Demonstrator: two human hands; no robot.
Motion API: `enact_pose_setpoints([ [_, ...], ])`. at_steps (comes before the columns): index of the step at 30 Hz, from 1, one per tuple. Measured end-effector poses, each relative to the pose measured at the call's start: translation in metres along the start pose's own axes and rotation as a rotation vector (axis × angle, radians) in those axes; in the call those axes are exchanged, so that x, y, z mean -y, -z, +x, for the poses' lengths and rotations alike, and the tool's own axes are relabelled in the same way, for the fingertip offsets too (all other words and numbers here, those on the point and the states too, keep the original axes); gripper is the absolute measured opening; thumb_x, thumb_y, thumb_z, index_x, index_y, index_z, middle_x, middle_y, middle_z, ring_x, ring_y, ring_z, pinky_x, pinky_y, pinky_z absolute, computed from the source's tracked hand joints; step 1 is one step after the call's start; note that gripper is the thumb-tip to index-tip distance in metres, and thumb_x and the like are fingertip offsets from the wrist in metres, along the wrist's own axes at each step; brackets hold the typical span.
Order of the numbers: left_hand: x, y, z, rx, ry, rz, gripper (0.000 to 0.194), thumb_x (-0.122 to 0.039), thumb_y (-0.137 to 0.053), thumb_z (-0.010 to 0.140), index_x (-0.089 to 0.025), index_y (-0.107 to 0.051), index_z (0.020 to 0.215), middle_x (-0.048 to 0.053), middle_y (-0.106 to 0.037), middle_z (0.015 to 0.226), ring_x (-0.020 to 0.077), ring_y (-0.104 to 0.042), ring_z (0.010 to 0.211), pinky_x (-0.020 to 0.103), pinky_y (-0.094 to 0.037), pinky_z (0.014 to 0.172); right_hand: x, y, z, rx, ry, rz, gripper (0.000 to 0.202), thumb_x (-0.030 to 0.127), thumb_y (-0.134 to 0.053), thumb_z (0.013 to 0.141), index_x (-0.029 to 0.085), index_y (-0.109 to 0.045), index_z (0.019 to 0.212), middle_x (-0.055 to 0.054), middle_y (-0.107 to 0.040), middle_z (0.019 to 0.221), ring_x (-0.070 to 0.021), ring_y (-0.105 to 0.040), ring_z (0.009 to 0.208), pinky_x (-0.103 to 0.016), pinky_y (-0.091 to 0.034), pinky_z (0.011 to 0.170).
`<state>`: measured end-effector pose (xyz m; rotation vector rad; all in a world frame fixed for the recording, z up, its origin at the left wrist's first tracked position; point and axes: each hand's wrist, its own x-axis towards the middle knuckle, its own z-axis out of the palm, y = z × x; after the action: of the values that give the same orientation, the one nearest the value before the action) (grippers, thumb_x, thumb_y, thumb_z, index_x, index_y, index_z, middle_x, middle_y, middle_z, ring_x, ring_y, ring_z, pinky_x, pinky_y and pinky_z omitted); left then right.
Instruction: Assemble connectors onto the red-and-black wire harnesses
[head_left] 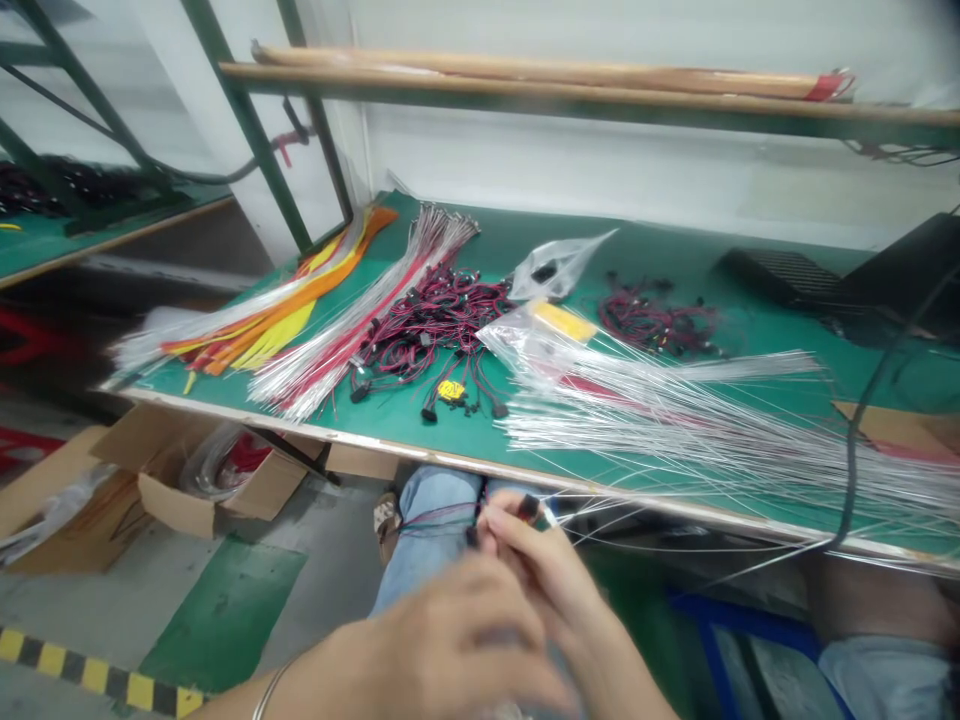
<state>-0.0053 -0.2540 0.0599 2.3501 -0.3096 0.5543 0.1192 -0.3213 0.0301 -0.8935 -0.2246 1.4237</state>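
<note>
Above my lap, my right hand (551, 560) pinches a black connector (529, 508) with thin dark red and black wires that trail left over my jeans. In front of it and nearer the camera is my left hand (472, 630), smeared by motion, with a bracelet on the wrist; what its fingers hold, if anything, cannot be made out. Beyond both hands, a tangle of red and black wires with black connectors (435, 315) lies on the green table (390, 410). White wires (675, 410) spread to its right, some reaching over the table's edge.
Bundled white and red wires (360, 310) and yellow and orange strips (300, 300) lie at the left. Clear plastic bags (559, 265) rest mid-table. A shelf (525, 85) spans above. Open cardboard boxes (176, 500) stand below left. Another person's leg (885, 600) shows at right.
</note>
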Motion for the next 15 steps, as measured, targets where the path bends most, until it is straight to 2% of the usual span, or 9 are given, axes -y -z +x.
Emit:
enact_pose_setpoints([
  [2,0.010,0.005,-0.001,-0.253,0.201,0.147,0.030,-0.024,-0.041,0.090,-0.018,-0.047,0.119,0.008,-0.053,0.099,0.0182,-0.045,0.094,0.031,-0.036,0.085,0.001,-0.001,-0.002,-0.001,0.037,-0.048,0.031,0.036,-0.076,0.063,0.012,-0.056,0.064,0.001,-0.053,0.050,-0.0028,-0.034,0.039,-0.017,-0.019,0.041],
  [4,0.021,0.007,-0.003,-0.370,0.341,0.305,0.034,-0.021,-0.048,0.088,-0.023,-0.046,0.122,0.007,-0.052,0.102,0.0195,-0.044,0.097,0.033,-0.033,0.085,0.001,-0.002,-0.005,-0.006,0.076,-0.099,0.031,0.037,-0.074,0.066,0.012,-0.056,0.065,0.000,-0.053,0.050,-0.0027,-0.032,0.039,-0.018,-0.017,0.042],
  [7,0.028,0.004,-0.005,-0.328,0.374,0.327,0.028,-0.014,-0.052,0.084,-0.028,-0.055,0.109,0.003,-0.056,0.092,0.0180,-0.046,0.089,0.032,-0.032,0.078,-0.001,-0.002,-0.007,-0.046,0.095,-0.123,0.031,0.038,-0.073,0.067,0.013,-0.054,0.066,0.000,-0.054,0.051,-0.0035,-0.032,0.040,-0.019,-0.016,0.043],
  [11,0.036,0.007,-0.005,-0.267,0.444,0.158,0.016,-0.020,-0.051,0.086,-0.026,-0.060,0.098,0.000,-0.061,0.086,0.0147,-0.051,0.083,0.028,-0.034,0.075,-0.003,0.001,-0.006,-0.072,0.115,-0.176,0.033,0.041,-0.072,0.067,0.013,-0.055,0.066,0.000,-0.053,0.051,-0.0033,-0.032,0.041,-0.018,-0.018,0.044],
  [13,0.055,0.015,-0.003,-0.246,0.537,0.149,0.014,-0.027,-0.050,0.087,-0.024,-0.061,0.095,0.001,-0.063,0.088,0.0150,-0.053,0.084,0.028,-0.035,0.077,-0.003,0.003,-0.004,-0.079,0.139,-0.217,0.034,0.042,-0.072,0.067,0.012,-0.057,0.065,0.000,-0.053,0.051,-0.0032,-0.032,0.041,-0.018,-0.019,0.044],
  [15,0.090,0.026,0.001,-0.232,0.706,0.287,0.017,-0.032,-0.049,0.087,-0.022,-0.062,0.091,0.002,-0.065,0.090,0.0170,-0.054,0.086,0.029,-0.036,0.078,-0.002,0.004,-0.004,-0.090,0.142,-0.232,0.034,0.043,-0.072,0.067,0.012,-0.058,0.065,0.000,-0.052,0.051,-0.0032,-0.032,0.042,-0.018,-0.018,0.044],
])
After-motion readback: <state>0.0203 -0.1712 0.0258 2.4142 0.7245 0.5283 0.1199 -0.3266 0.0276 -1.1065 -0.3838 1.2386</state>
